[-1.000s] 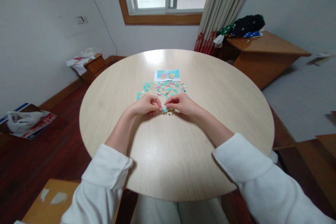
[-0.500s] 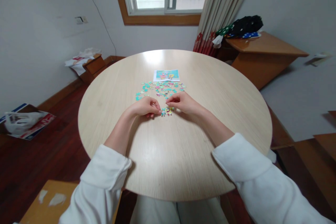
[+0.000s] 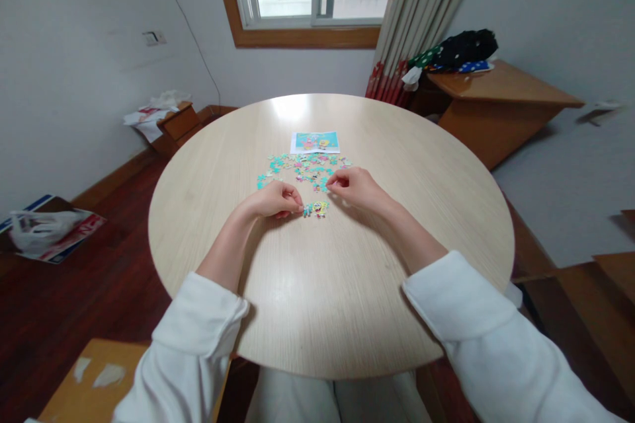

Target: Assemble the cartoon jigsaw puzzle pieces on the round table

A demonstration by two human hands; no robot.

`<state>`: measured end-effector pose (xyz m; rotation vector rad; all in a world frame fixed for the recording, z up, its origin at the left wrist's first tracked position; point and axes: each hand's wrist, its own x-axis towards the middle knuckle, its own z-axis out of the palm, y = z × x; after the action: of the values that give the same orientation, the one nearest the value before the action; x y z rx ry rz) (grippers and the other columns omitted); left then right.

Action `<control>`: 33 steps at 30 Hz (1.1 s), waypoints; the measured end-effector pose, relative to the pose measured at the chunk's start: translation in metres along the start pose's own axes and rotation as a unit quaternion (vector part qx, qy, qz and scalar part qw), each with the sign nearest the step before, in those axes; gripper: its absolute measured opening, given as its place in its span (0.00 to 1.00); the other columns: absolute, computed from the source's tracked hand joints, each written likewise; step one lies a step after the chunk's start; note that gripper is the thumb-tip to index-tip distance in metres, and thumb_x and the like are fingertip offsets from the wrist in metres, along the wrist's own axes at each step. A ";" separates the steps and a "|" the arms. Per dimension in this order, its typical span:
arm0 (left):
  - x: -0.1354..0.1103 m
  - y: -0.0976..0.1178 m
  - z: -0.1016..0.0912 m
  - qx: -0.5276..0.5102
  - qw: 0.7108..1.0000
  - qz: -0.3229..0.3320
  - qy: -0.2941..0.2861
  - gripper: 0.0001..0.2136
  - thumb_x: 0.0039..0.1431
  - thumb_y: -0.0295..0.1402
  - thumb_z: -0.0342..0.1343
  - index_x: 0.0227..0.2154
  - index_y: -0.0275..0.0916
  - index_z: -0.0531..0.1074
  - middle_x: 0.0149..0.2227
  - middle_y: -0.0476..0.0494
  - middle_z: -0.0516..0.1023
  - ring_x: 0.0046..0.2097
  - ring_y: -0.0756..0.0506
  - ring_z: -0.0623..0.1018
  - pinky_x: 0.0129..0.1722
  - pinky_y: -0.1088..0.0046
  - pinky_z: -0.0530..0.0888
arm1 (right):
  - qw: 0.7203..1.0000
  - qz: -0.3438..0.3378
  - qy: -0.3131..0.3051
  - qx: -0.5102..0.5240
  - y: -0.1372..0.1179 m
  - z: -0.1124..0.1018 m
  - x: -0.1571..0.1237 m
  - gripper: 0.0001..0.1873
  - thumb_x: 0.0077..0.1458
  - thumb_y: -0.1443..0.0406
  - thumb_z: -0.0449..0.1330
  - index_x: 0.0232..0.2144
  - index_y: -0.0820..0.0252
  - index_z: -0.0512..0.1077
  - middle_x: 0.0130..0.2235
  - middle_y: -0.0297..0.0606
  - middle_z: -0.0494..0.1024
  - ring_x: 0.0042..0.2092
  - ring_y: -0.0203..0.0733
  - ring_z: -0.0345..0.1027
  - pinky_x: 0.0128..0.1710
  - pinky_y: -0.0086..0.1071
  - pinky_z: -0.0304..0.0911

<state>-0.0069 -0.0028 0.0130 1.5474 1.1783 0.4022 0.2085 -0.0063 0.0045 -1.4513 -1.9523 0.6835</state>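
A small joined patch of jigsaw puzzle pieces (image 3: 319,209), with a yellow cartoon face on it, lies on the round table (image 3: 317,304). At its left edge my left hand (image 3: 274,199) pinches a jigsaw puzzle piece, mostly covered by the fingertips. My right hand (image 3: 358,186) is closed in a pinch above and right of the patch, beside the loose jigsaw pieces (image 3: 312,172). Whatever lies between its fingertips is too small to make out. Behind the loose pieces lies a reference picture (image 3: 317,143) with a pink and a yellow cartoon figure on teal.
A wooden cabinet (image 3: 510,89) with dark and patterned cloth (image 3: 466,49) stands at the back right. By the left wall is a low wooden stand (image 3: 179,124) with papers. Near my left sleeve is a wooden seat (image 3: 89,383). A window and curtain are behind the table.
My right hand has moved right and slightly away from me, off the joined patch, uncovering the yellow face. My left hand has barely shifted at the patch's left edge.
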 end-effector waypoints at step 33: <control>0.007 -0.004 0.003 -0.070 0.991 0.095 0.066 0.04 0.46 0.28 0.60 0.27 0.34 0.73 0.16 0.55 0.67 0.19 0.56 0.64 0.20 0.80 0.60 | 0.997 -0.079 -0.018 0.017 -0.006 0.031 -0.003 0.08 0.56 0.69 0.59 0.29 0.63 0.78 0.30 0.37 0.78 0.33 0.34 0.66 0.37 0.28 0.58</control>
<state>-0.0032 0.0006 0.0066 1.5327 1.0815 0.7089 0.1829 -0.0122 -0.0132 -1.2560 -2.0482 0.6718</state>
